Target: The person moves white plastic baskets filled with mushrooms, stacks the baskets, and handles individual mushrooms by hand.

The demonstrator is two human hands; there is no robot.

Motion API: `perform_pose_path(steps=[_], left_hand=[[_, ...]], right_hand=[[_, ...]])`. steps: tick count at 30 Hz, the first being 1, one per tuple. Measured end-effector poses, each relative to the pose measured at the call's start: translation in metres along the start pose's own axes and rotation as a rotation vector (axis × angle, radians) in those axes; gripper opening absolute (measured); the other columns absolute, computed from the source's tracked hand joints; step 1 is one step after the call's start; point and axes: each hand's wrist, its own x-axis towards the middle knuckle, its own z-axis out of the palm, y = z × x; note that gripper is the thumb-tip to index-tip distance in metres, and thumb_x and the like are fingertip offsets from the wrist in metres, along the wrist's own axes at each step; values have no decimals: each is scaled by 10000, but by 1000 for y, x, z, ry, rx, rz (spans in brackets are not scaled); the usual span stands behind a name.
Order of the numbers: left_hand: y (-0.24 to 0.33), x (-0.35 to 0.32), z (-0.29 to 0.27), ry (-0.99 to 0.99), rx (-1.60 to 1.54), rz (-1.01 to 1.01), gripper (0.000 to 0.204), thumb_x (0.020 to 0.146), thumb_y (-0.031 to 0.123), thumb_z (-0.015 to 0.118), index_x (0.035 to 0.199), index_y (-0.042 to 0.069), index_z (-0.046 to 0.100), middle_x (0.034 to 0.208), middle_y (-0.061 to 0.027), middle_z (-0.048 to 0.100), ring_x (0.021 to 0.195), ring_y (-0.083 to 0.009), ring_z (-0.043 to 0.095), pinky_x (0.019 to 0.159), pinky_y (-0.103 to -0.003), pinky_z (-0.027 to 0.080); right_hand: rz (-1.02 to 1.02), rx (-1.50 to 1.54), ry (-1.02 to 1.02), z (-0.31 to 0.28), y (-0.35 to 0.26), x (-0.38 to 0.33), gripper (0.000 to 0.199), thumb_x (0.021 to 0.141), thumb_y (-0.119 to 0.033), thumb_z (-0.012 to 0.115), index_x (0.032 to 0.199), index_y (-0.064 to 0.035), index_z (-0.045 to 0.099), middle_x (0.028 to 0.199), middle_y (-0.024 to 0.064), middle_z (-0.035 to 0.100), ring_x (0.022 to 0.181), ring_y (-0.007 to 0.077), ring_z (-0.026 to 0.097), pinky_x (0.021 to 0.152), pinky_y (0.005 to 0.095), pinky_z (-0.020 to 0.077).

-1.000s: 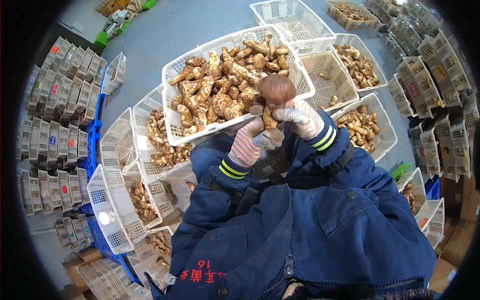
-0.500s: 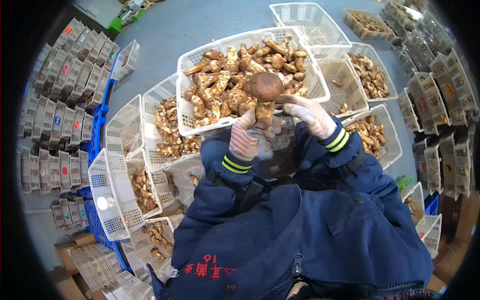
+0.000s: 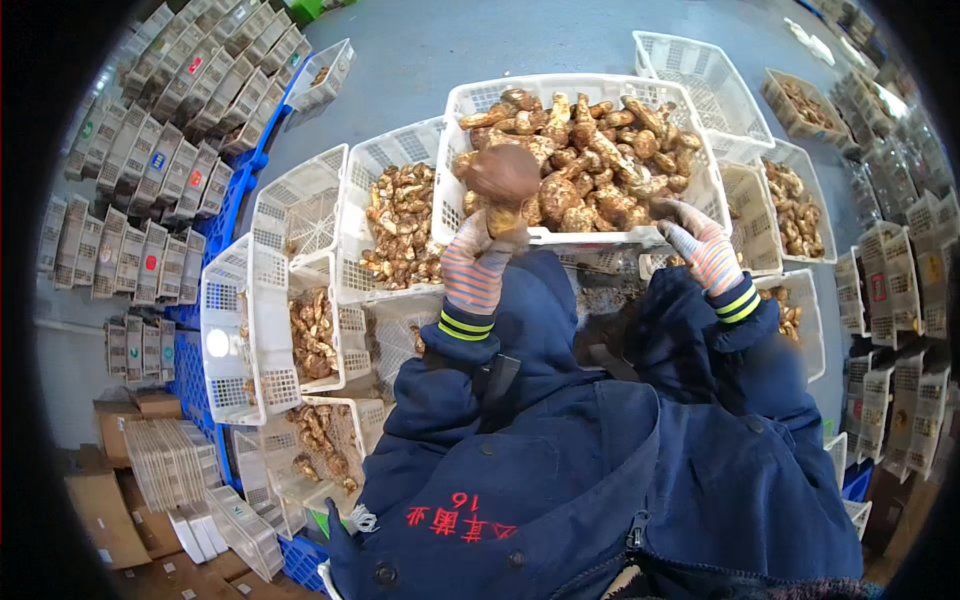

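Note:
My left hand [image 3: 478,262], in a striped work glove, grips a large brown-capped mushroom [image 3: 500,178] by its stem and holds it upright in front of me. My right hand [image 3: 697,242], also gloved, rests at the near rim of a white plastic crate [image 3: 455,108] heaped with brown mushrooms [image 3: 590,165]; its fingers touch the crate's edge and hold nothing that I can see. Both dark blue sleeves have yellow cuff stripes.
More white crates of mushrooms stand to the left [image 3: 398,222], lower left [image 3: 312,335] and right [image 3: 795,212]. An empty white crate [image 3: 700,85] sits behind. Stacks of empty crates line the left [image 3: 150,170] and right [image 3: 900,300] edges. Cardboard boxes [image 3: 110,500] lie at lower left.
My hands have come apart: the left carried the big mushroom to the left, and the right let go of it and moved right to the crate's rim.

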Motion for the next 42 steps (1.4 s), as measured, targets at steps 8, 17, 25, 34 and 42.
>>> perform_pose_path(steps=[8, 17, 25, 34, 42], left_hand=[[-2, -14, -37, 90, -529, -404, 645, 690, 453, 656, 1129, 18, 474, 788, -47, 580, 619, -158, 485, 519, -276, 360], [-22, 7, 8, -127, -330, -428, 358, 783, 240, 608, 1027, -3, 508, 887, -115, 595, 686, -174, 554, 518, -226, 400], [-39, 20, 142, -376, -152, -144, 504, 739, 51, 646, 1164, -33, 389, 1008, -86, 544, 909, -144, 531, 786, -250, 442], [-35, 24, 165, -427, 122, -41, 422, 749, 45, 626, 1128, -33, 457, 995, -114, 567, 878, -176, 548, 785, -264, 431], [-48, 27, 150, -456, 487, 20, 467, 751, 67, 639, 1165, -24, 443, 970, -71, 581, 842, -109, 538, 728, -230, 440]], right_hand=[[36, -46, -39, 9, 4, -9, 306, 824, -81, 528, 1108, 26, 491, 983, 57, 569, 885, 95, 506, 796, 220, 399], [-115, -244, -116, 26, -25, 4, 432, 802, -215, 525, 1149, 29, 445, 1040, 160, 551, 940, 204, 540, 812, 280, 413], [106, 197, 148, 1, -14, 9, 347, 769, -298, 594, 778, 45, 543, 679, 100, 568, 599, 157, 530, 511, 283, 400], [115, 920, 46, -24, -2, 5, 269, 772, -77, 566, 1004, 52, 521, 884, 109, 597, 774, 164, 585, 691, 276, 475], [161, 1160, -17, -20, 12, 8, 276, 764, -72, 580, 1011, 33, 514, 902, 111, 591, 772, 207, 591, 724, 312, 486]])
